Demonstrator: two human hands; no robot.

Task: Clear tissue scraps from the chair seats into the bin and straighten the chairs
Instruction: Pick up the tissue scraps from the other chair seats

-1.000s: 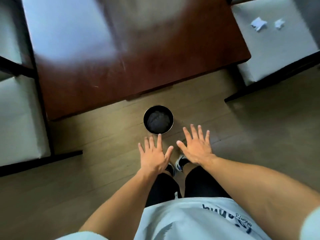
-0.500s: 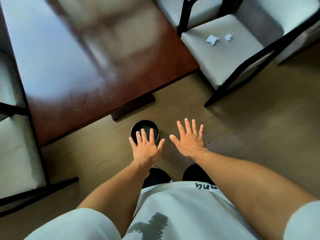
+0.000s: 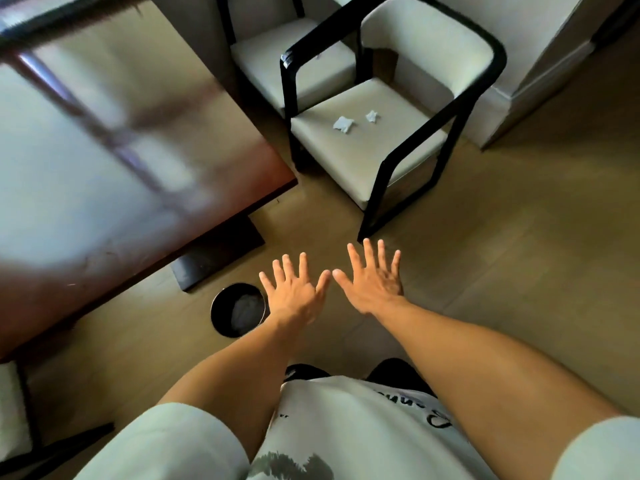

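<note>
Two white tissue scraps, a larger one point(image 3: 343, 124) and a smaller one point(image 3: 372, 116), lie on the pale seat of a black-framed armchair point(image 3: 349, 161) at the upper middle. A small round black bin point(image 3: 237, 314) with crumpled tissue inside stands on the floor by the table base. My left hand point(image 3: 294, 292) is spread flat and empty, its edge over the bin's right rim. My right hand point(image 3: 374, 282) is also spread and empty, just right of the left, below the armchair's front leg.
A dark red wooden table point(image 3: 138, 161) fills the left, its black base point(image 3: 218, 254) near the bin. A second armchair point(image 3: 277, 64) stands behind the first. Part of another chair point(image 3: 14, 427) shows at the lower left. A pale wall corner point(image 3: 519, 81) rises at the right.
The view has swung up and right, so the armchair with the scraps now sits nearer the middle. Both open hands have shifted from over the bin to its right.
</note>
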